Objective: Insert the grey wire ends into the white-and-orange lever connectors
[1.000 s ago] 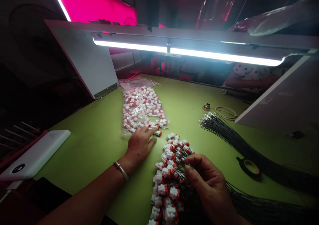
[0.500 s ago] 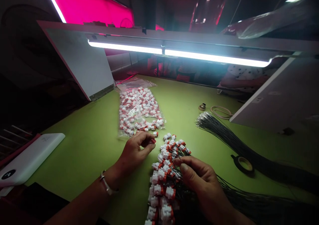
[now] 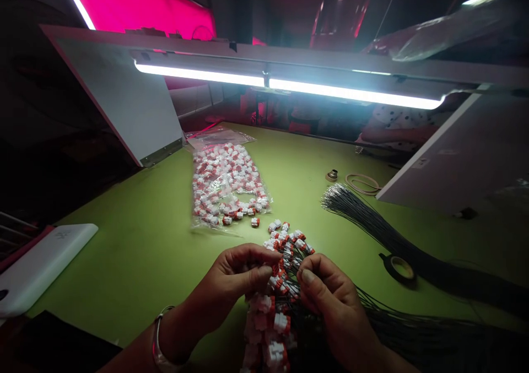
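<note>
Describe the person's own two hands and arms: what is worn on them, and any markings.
Both are bare: no gloves, and no sleeves reach the parts of the forearms in view. The left hand has a plain silver-coloured metal bangle at the wrist. The right hand shows no ring, watch or band. Nails are short and unpainted. No markings are visible.

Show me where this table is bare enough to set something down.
Widest bare patch: between the white slab and the connector bag. A smaller one lies between that bag and the wire bundle. Crowded: the near middle, where left hand and right hand pinch the wired connectors, and around the tape roll.
</note>
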A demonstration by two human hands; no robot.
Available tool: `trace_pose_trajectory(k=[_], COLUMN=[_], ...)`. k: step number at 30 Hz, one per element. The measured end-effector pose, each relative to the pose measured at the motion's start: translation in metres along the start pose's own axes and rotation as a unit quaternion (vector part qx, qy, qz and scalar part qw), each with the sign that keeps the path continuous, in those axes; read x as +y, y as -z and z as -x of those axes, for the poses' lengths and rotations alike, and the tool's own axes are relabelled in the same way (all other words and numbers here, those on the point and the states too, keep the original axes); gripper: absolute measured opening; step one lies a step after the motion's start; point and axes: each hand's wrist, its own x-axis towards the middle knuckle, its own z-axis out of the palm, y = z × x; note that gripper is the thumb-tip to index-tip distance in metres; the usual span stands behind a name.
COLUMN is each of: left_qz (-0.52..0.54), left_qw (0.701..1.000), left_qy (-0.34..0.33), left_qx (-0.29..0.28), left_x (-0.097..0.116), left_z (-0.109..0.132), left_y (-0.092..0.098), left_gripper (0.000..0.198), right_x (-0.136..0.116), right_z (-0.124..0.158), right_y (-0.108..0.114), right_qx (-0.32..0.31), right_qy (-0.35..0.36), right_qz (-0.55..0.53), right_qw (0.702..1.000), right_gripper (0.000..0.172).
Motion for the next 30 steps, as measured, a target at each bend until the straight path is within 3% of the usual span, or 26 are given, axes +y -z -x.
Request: trace_pose_trajectory(k=[5, 20, 30], left_qz=[0.033, 0.010, -0.015], left_qw=[0.999, 0.999, 0.999], left_qy=[0.032, 0.024, -0.025], left_qx=[-0.010, -0.021, -0.042], left_x=[-0.0025, -0.0031, 0.0006], left_z=[0.0004, 0.0015, 0.0041], left_y=[-0.0003, 0.0011, -0.0006], left_gripper=[0.016, 0.010, 0.014], right_x=[-0.0045, -0.0095, -0.0099], right_z=[-0.0004, 0.0022, 0.0080], right_y=[-0.0058, -0.0073, -0.0049], right_qx=[-0.009, -0.024, -0.038], right_qy=[-0.003, -0.007, 0.034], right_qz=[0.048, 0.104, 0.207], right_qw=[0.999, 0.994, 0.977], right_gripper=[0.026, 0.027, 0.027])
